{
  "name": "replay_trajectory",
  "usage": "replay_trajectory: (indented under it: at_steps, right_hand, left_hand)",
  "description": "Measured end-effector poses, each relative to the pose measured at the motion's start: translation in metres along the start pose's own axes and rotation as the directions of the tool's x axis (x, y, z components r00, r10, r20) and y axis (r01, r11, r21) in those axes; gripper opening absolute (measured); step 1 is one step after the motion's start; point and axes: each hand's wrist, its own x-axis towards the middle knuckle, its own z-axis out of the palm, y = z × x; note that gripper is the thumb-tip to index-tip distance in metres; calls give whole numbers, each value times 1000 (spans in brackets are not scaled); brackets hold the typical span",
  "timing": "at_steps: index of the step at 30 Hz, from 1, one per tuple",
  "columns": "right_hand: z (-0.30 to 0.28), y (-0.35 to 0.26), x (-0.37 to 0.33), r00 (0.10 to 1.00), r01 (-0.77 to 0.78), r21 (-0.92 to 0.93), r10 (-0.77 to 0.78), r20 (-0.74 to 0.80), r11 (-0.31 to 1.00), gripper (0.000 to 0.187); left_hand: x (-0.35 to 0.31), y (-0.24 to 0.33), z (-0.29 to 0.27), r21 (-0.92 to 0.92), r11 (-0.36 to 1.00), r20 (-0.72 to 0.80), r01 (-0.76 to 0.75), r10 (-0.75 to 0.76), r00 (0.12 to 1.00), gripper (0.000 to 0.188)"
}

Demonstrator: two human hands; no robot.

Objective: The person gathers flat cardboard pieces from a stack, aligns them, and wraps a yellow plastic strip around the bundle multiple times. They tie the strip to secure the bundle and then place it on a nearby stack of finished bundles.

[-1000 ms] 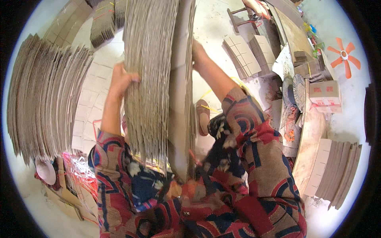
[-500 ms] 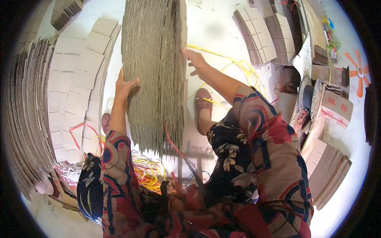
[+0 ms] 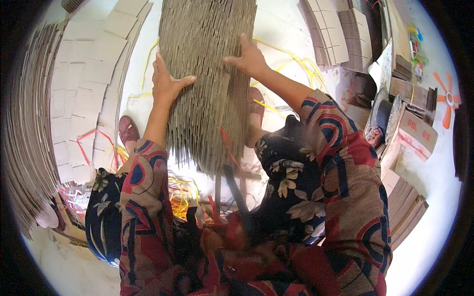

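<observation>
A long stack of grey-brown cardboard sheets [image 3: 205, 29], edges facing up, runs away from me between my legs. My left hand [image 3: 168, 81] lies against its left side, fingers stretched forward and thumb spread over the top edges. On the opposite side, my right hand [image 3: 251, 60] has its fingers apart along the right edge, with the thumb reaching across the top. Both hands touch the stack without wrapping round it. At the near end the sheets sit unevenly, and a red strap [image 3: 227, 143] lies by them.
Left of me lie pale cardboard pieces [image 3: 79, 89] and a long curved cardboard stack [image 3: 24, 113]. Yellow straps [image 3: 311, 71] trail on the floor at right, with tangled straps [image 3: 182, 195] near my feet. Further right are more cardboard stacks [image 3: 328, 34], a printed carton [image 3: 417, 133] and an orange fan [image 3: 448, 98].
The stack now sits further right in view, its near end more ragged. My right hand has come up against its edge with the thumb over the top; my left thumb reaches further across.
</observation>
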Motion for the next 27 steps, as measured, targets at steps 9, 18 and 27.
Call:
replay_trajectory:
  at_steps: [9,18,27]
  right_hand:
    - [-7,-36,-5,992,-20,-192,44,120,981,101]
    - [-12,-100,-88,765,183,-230,9,644,956,51]
    - [60,-84,-150,839,110,-298,73,540,948,20]
  left_hand:
    - [-22,50,10,368,921,-9,130,-136,991,125]
    - [-20,37,1,364,921,-52,137,-127,991,119]
    - [-23,52,-1,280,948,-8,151,-155,988,116]
